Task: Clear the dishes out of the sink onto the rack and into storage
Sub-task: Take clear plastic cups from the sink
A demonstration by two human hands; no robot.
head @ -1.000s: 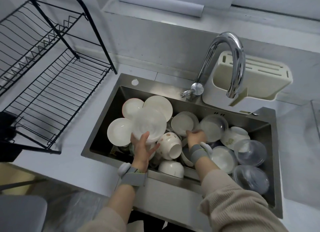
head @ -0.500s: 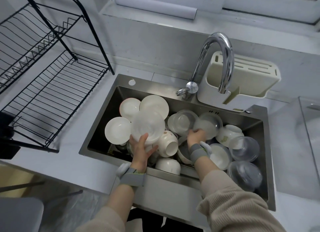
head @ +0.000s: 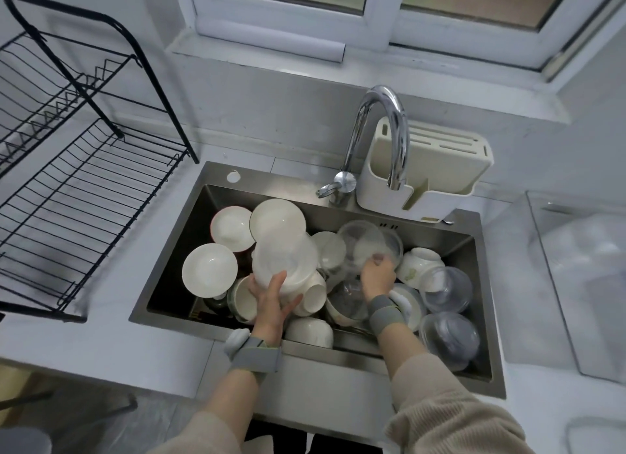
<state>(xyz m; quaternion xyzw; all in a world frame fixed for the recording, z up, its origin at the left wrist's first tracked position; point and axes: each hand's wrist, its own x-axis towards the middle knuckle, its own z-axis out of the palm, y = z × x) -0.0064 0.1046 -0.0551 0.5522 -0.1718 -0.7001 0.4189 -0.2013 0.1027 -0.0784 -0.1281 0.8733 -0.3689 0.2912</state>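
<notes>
At 9 o'clock the black wire rack stands on the counter w/ nothing on its tiers, so we judge unloading has barely started. The sink at center is piled w/ dishes: white plates lean at its 9–10 o'clock side, propped on edge against each other. Our left hand grips a frosted plastic bowl from below, thumb up its near face, fingers spread under the base, prob. to lift it toward the rack. Our right hand sits at approx. 1 o'clock in the sink, fingertips pinching the rim of a clear bowl, tilting it off the heap. Clear lidded bowls crowd 3–4 o'clock. Faucet & cream utensil holder stand at 12–1 o'clock behind.
</notes>
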